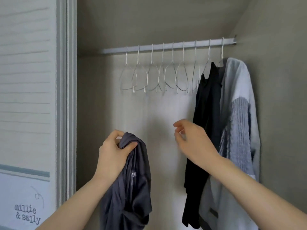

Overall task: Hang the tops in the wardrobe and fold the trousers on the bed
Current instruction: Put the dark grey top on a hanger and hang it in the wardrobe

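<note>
Grey top bunched in hand before the wardrobe rail

Grey top (131, 183), dark slate with a small pale logo, hangs crumpled at lower centre, its upper edge grasped by left hand (114, 151) fingers; right hand (191, 138) at centre right, fingers loosely curled, holding nothing; bare wire hangers (157, 77) on the rail (166, 46) above.

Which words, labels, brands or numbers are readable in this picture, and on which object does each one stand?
"millie & sally": printed in dark letters, on two lines, on the pale panel left of the wardrobe opening, at its lower end.
Small white mark on the grey top that the left hand grips: a logo of stripes, no letters readable.
Dark tag low on the light blue garment: too small to read.
</note>
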Demonstrator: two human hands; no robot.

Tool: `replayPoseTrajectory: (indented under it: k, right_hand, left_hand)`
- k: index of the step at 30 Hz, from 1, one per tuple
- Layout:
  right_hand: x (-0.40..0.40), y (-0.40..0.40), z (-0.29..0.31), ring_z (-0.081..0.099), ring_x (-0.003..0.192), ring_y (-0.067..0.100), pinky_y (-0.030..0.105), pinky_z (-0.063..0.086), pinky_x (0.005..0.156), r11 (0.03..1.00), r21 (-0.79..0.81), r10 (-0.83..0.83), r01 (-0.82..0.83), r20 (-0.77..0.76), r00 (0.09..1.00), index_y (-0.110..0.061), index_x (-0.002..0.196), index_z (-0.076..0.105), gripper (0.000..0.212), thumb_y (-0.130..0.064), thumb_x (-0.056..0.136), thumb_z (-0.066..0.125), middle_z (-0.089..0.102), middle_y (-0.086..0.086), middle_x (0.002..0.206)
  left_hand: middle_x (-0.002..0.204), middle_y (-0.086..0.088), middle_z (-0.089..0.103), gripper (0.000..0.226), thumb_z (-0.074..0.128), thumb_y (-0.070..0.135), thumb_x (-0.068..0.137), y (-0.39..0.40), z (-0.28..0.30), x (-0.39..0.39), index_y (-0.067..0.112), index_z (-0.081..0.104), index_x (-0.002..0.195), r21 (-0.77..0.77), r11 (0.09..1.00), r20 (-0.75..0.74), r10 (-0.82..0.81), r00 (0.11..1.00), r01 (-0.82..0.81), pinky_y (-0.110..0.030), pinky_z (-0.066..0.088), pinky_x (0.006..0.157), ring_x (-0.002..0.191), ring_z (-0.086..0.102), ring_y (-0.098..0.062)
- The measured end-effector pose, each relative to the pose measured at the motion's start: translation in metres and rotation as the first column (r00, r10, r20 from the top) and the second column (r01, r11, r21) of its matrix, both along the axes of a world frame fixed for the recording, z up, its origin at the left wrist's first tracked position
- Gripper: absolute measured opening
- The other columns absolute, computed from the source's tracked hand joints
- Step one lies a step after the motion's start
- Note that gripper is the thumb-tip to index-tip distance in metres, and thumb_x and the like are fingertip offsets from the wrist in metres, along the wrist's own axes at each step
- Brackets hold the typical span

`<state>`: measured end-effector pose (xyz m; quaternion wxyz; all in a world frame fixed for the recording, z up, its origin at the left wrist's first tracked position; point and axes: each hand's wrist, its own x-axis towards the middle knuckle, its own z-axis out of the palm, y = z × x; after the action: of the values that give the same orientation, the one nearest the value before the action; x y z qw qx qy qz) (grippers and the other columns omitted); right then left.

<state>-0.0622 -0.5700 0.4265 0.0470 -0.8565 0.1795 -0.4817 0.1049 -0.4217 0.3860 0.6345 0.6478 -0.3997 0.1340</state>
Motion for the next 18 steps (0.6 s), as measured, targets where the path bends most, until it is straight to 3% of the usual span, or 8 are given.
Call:
replayPoseTrajectory:
  k: [4,8,11,14,18]
  right_hand:
    - [-0.003,-0.004,0.066,0.056,0.096,0.021,0.035,0.047,0.082,0.987,-0.138,-0.06,0.086,0.186,0.981,-0.014,0.114,0.058,0.024,-0.012,0.092,0.047,0.06,0.002,0.105]
    - [0.005,-0.021,0.126,0.048,0.107,0.028,0.034,0.041,0.084,0.94,-0.25,-0.175,0.231,0.226,0.958,-0.011,0.118,0.056,0.028,-0.014,0.093,0.044,0.057,0.007,0.115]
    - [0.015,-0.038,0.163,0.044,0.113,0.034,0.04,0.04,0.091,0.895,-0.29,-0.271,0.339,0.252,0.929,-0.009,0.122,0.055,0.032,-0.015,0.094,0.041,0.053,0.012,0.123]
    - [0.025,-0.057,0.195,0.039,0.119,0.038,0.042,0.037,0.096,0.848,-0.286,-0.387,0.446,0.239,0.89,-0.003,0.126,0.051,0.035,-0.015,0.094,0.041,0.048,0.018,0.128]
    - [0.037,-0.085,0.228,0.048,0.114,0.04,0.038,0.041,0.08,0.863,-0.08,-0.48,0.5,0.181,0.858,0.004,0.116,0.048,0.027,-0.01,0.093,0.046,0.054,0.024,0.12]
  left_hand:
    - [0.079,0.002,0.073,0.021,0.081,0.017,0.078,-0.021,0.019,0.015,0.02,0.063,0.088,-0.021,0.994,-0.183,-0.107,0.977,0.105,-0.031,0.053,0.073,0.077,0.07,-0.014]
    - [0.084,-0.009,0.074,0.027,0.078,0.013,0.082,-0.04,0.036,0.024,0.02,0.059,0.099,-0.068,0.97,-0.328,-0.241,0.913,0.232,-0.045,0.057,0.079,0.078,0.071,-0.028]
    - [0.081,-0.014,0.07,0.028,0.075,0.008,0.083,-0.053,0.049,0.03,0.014,0.058,0.104,-0.102,0.96,-0.356,-0.281,0.891,0.262,-0.036,0.055,0.066,0.067,0.065,-0.025]
    - [0.079,-0.012,0.067,0.019,0.073,0.004,0.084,-0.065,0.063,0.036,0.012,0.06,0.096,-0.077,0.959,-0.339,-0.281,0.898,0.271,-0.026,0.049,0.058,0.062,0.06,-0.02]
    - [0.09,-0.018,0.069,0.022,0.072,0.004,0.085,-0.081,0.076,0.044,0.014,0.059,0.1,-0.04,0.956,-0.32,-0.287,0.903,0.29,-0.029,0.051,0.061,0.066,0.061,-0.023]
